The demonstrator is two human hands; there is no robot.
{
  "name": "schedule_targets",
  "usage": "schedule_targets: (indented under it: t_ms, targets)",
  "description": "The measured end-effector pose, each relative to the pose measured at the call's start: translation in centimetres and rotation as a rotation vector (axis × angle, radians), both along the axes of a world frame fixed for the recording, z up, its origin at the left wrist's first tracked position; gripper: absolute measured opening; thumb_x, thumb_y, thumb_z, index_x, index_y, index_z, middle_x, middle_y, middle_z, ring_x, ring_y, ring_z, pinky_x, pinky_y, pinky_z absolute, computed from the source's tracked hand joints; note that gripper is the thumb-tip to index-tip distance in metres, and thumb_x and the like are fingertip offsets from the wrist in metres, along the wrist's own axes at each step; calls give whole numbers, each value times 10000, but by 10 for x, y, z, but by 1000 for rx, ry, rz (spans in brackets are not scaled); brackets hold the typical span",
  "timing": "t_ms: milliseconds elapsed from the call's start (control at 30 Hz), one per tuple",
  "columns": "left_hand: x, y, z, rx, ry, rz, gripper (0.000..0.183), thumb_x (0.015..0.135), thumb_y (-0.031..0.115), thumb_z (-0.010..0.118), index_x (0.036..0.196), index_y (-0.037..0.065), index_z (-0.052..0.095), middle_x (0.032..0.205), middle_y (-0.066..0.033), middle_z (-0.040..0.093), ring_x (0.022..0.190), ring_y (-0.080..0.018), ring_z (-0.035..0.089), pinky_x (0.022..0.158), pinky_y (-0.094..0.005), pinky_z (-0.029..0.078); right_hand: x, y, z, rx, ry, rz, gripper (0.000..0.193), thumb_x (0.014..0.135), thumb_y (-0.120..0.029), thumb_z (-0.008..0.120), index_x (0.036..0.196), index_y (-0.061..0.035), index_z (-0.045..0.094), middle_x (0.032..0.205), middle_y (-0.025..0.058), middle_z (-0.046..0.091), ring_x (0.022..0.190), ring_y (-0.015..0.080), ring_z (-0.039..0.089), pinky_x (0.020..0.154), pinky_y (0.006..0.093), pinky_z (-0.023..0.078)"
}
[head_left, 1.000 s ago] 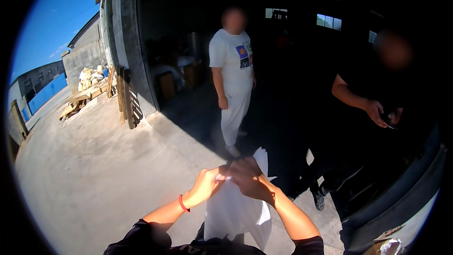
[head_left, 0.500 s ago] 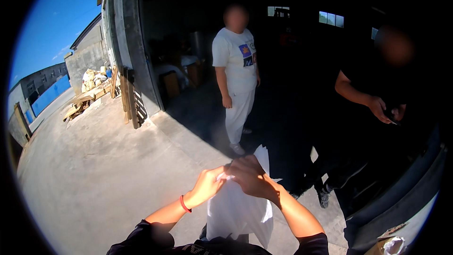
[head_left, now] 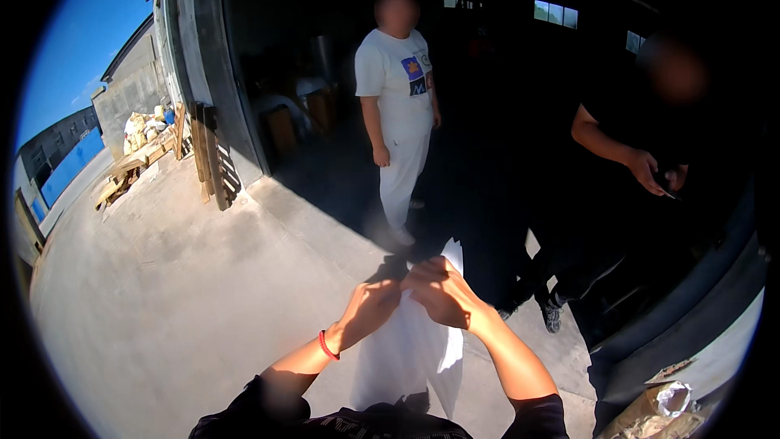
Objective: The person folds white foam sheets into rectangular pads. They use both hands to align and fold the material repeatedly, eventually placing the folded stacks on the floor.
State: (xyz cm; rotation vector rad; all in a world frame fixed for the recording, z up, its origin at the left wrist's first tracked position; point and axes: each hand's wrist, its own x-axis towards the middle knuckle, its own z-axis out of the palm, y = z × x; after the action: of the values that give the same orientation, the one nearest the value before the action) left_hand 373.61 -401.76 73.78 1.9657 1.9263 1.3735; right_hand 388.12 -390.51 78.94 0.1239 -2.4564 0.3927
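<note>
A thin, limp white plastic bag (head_left: 394,354) hangs in front of my body, its jagged upper edge rising just beyond my right hand. My left hand (head_left: 370,307), with a red bracelet at the wrist, is closed on the bag near its top. Close beside it, my right hand (head_left: 443,293) pinches the same part. The fingertips nearly meet and mostly hide the gathered plastic between them. Below the hands the bag spreads out, partly lit by sun, and its lower end reaches my dark shirt.
A person in white (head_left: 396,89) stands ahead in the dark doorway; another in dark clothes (head_left: 617,154) holds a phone at right. Wooden pallets (head_left: 210,154) lean on the door frame, near piled sacks (head_left: 145,130). A brown paper sack (head_left: 650,415) lies at lower right.
My hands have turned slightly, and the bag hangs a little differently beneath them. The surroundings have shifted left and up in the view. Both hands keep hold of the bag.
</note>
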Motion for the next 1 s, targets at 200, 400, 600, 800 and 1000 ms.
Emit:
schedule_targets:
  t_ms: [200, 400, 600, 800, 1000]
  targets:
    - [12, -37, 80, 267, 77, 51, 143, 822, 36, 529, 940, 7, 604, 602, -74, 552, 504, -136, 526, 504, -236, 417, 48, -19, 71, 68, 134, -40, 221, 631, -29, 602, 853, -35, 609, 691, 55, 555, 574, 203, 498, 523, 296, 371]
    - [27, -82, 184, 680, 564, 147, 491, 834, 246, 575, 1163, -54, 369, 615, -78, 539, 429, -128, 463, 452, -232, 387, 158, -59, 132, 230, 468, -299, 293, 788, -259, 587, 1034, -106, 547, 665, 38, 505, 548, 147, 422, 496, 254, 348]
    - [67, -112, 204, 642, 923, 450, 721, 839, 444, 550, 1290, -2, 208, 563, -82, 505, 422, -126, 397, 451, -244, 328, 242, -71, 199, 671, -358, -444, 313, 782, -279, 661, 1084, -229, 595, 976, 9, 588, 993, 180, 509, 637, 241, 441]
    - [100, -94, 204, 607, 996, 418, 715, 814, 450, 572, 1268, 5, 246, 579, -82, 516, 423, -125, 406, 447, -242, 329, 247, -30, 153, 596, 147, -503, 317, 797, -318, 621, 1089, -204, 577, 948, 20, 592, 927, 174, 527, 647, 259, 458]
    - [120, -80, 211, 579, 1028, 411, 709, 789, 455, 594, 1246, 11, 283, 595, -83, 526, 423, -124, 414, 443, -239, 330, 245, 11, 134, 468, 421, -422, 336, 811, -358, 582, 1094, -179, 560, 921, 30, 596, 862, 169, 544, 656, 277, 475]
